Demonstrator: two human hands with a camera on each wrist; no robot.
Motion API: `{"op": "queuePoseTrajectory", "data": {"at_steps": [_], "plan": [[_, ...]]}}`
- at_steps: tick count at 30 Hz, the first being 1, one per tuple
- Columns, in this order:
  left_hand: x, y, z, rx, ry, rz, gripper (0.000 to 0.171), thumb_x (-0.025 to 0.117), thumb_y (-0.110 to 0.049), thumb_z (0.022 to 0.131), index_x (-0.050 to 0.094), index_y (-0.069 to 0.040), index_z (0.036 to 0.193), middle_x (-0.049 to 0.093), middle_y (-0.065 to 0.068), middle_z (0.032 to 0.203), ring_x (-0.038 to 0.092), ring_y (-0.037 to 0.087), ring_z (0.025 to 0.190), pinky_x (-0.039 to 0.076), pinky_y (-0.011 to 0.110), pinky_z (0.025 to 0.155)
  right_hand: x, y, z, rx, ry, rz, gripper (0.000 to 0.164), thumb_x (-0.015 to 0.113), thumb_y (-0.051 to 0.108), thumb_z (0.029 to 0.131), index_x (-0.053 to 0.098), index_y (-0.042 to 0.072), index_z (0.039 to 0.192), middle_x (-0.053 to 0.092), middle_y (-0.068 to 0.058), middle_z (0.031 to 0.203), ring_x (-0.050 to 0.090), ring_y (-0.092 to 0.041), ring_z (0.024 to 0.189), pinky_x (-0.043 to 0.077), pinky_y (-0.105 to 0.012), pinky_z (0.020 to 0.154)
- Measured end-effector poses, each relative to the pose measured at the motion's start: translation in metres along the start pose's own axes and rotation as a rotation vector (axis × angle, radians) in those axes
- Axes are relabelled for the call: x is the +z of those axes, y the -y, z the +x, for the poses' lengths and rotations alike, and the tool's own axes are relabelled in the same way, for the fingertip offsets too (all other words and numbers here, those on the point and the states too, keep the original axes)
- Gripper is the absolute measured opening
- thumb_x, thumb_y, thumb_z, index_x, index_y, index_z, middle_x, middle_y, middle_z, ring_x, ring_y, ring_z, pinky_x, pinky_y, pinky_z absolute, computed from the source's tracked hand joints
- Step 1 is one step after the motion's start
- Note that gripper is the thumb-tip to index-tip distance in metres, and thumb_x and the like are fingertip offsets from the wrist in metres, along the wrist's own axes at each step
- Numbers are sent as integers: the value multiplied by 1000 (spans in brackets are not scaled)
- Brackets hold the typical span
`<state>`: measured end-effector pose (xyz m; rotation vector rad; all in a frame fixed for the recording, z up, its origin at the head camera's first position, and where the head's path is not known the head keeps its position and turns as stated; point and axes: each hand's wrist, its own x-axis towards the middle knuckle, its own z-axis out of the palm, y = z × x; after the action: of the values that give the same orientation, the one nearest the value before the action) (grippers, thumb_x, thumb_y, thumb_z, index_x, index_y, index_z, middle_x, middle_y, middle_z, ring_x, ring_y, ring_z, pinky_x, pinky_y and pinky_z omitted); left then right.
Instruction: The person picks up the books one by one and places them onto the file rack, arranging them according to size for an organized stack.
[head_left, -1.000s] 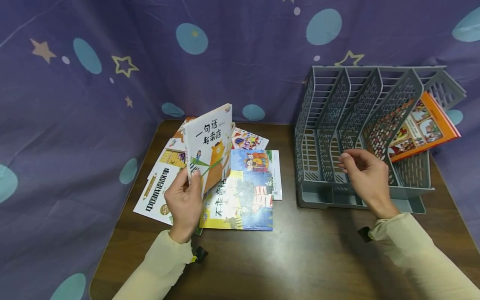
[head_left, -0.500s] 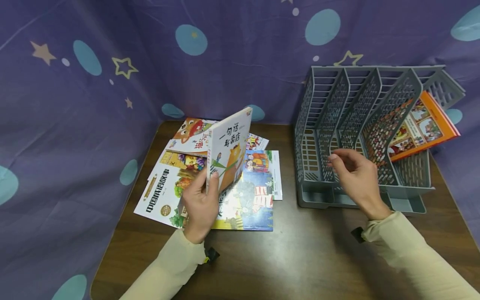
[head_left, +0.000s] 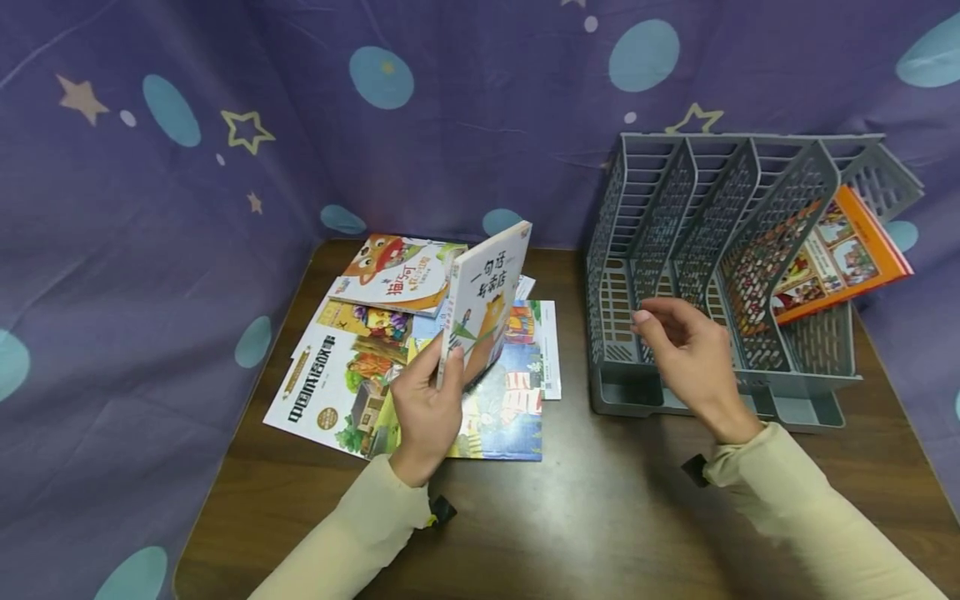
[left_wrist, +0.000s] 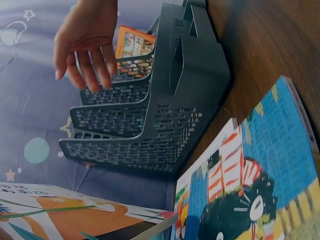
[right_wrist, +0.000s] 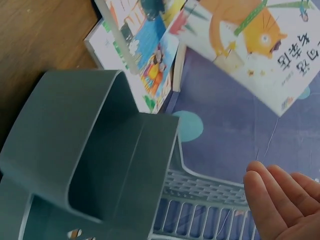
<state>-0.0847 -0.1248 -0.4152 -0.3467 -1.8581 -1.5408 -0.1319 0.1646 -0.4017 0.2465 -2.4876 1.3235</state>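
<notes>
My left hand grips a white picture book by its lower spine side, thumb on the front cover. The book stands nearly upright above the other books, its cover with an orange animal turned to the right. In the right wrist view the same picture book hangs tilted past the rack. My right hand hovers at the front of the grey file rack, fingers loosely bent and holding nothing. Seen from the left wrist, the right hand hangs with its fingers apart and relaxed.
Several picture books overlap on the left, among them a white one, an orange-and-white one and a blue-and-yellow one. An orange-edged book leans in the rack's right compartment. A purple patterned curtain hangs behind the table.
My left hand has carried the white picture book to the right, turning it more edge-on and uncovering books beneath. My right hand has shifted left along the rack.
</notes>
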Motion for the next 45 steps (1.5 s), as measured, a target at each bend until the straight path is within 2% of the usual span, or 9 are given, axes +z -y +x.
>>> {"op": "queuePoseTrajectory", "data": {"at_steps": [3,10,13,17,22,27,34,45], "plan": [[5,0,-2,15,11,0,32,58,8,89,64,1,120,66,15,114,64,26,106,53,36,86,3,6,0,-12,19,12,31,57,31,96,66,9,116,72,-6,93,63,3,77,48,-11,68],[17,-32,2,22,45,25,31,56,21,83,62,14,112,65,27,108,64,35,101,54,35,85,10,16,-3,-18,83,19,30,59,32,95,66,11,115,71,-1,101,64,-1,88,49,-13,72],[20,-30,-1,45,51,19,34,56,22,82,62,12,114,65,26,109,64,33,103,54,36,85,12,20,-4,-30,107,28,29,59,32,95,66,13,115,70,-1,103,65,-7,91,50,-14,73],[24,-18,-7,79,53,5,38,56,21,82,62,10,118,65,23,113,63,33,105,53,39,86,14,22,-6,-44,125,26,29,59,31,95,65,13,117,70,0,104,66,-11,92,50,-16,73],[29,-8,-13,80,67,-6,36,57,14,86,61,7,121,64,20,118,62,33,108,53,40,87,16,27,-8,-53,159,30,29,59,30,95,64,13,118,70,0,105,66,-12,92,52,-20,75],[36,-7,-19,81,86,18,33,58,9,89,61,5,122,64,18,118,62,31,108,54,36,85,22,36,-9,-77,225,74,33,60,28,95,61,9,123,69,-5,108,66,-15,95,54,-29,79],[45,-11,-25,93,120,18,32,58,4,91,61,5,123,63,18,119,62,29,109,52,36,89,32,43,-13,-128,277,129,42,62,25,94,55,4,130,66,-10,115,64,-22,102,54,-39,83],[54,-14,-30,152,177,39,35,57,7,90,57,8,126,61,21,123,59,30,113,50,36,91,33,48,-20,-136,307,154,55,62,36,93,49,5,136,63,-15,122,63,-25,106,54,-38,86]]}}
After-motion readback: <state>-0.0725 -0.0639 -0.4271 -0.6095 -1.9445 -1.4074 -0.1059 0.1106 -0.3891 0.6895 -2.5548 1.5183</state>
